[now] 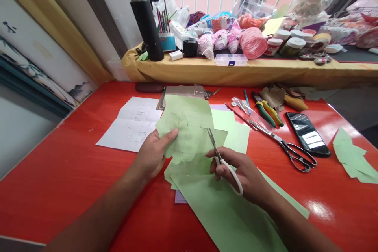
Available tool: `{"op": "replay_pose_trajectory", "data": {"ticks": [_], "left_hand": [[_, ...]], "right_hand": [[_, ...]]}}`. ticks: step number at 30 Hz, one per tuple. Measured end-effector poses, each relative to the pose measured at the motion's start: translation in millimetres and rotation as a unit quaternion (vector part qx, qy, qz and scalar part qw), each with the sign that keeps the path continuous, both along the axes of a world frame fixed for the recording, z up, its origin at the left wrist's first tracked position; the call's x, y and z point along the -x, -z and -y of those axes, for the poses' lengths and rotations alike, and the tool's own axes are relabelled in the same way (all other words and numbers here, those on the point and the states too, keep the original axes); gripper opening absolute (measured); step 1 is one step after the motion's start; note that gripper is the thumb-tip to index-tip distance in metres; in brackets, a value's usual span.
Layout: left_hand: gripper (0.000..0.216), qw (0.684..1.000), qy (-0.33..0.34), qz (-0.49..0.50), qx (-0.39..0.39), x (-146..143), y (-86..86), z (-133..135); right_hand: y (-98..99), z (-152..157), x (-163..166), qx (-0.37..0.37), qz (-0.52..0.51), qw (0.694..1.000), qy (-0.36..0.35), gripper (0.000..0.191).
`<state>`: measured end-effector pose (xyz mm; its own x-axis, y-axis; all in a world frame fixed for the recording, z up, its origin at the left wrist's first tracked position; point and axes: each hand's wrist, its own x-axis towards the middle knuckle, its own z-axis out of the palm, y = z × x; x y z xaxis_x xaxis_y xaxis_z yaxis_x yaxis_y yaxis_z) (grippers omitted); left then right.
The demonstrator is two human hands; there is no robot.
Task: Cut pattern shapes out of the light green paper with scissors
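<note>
My left hand (152, 151) grips a piece of light green paper (189, 126) by its left edge, thumb on top. Thin pencil lines run across this paper, and its outline is partly cut. In my right hand (236, 165) is a pair of small scissors (218, 149) with white handles. Their blades point up and away, with the tips at the paper's right part, where a cut edge shows. Whether the blades are fully closed is hard to tell. Below both hands lies a large green sheet (230, 208), with more green pieces under the held paper.
On the red table (73, 157) lie a folded white sheet (132, 122), large scissors (283, 143), pliers (267, 112), a phone (308, 134) and green paper scraps (352, 155). Behind, a cloth-covered ledge (183, 69) bears a black thermos (147, 25), jars and craft items.
</note>
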<state>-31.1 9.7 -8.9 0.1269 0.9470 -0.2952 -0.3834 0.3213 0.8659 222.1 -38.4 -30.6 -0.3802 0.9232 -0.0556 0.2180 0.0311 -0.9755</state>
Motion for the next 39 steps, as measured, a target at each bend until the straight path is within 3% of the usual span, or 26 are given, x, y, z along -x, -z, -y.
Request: {"op": "replay_pose_trajectory", "data": {"ticks": [14,24,39], "left_hand": [[0.040,0.994,0.034,-0.075,-0.073,2,4.0,6],[0.036,0.983,0.055,-0.150,-0.086,4,-1.6,11],[0.034,0.981,0.075,-0.142,-0.112,3,3.1,11]], "right_hand": [[1.6,2,0,0.018,0.014,1.000,-0.004,0.054],[0.0,0,2,-0.030,0.080,0.996,-0.005,0.057],[-3.5,1,4,-0.072,0.148,0.986,0.006,0.060]]}}
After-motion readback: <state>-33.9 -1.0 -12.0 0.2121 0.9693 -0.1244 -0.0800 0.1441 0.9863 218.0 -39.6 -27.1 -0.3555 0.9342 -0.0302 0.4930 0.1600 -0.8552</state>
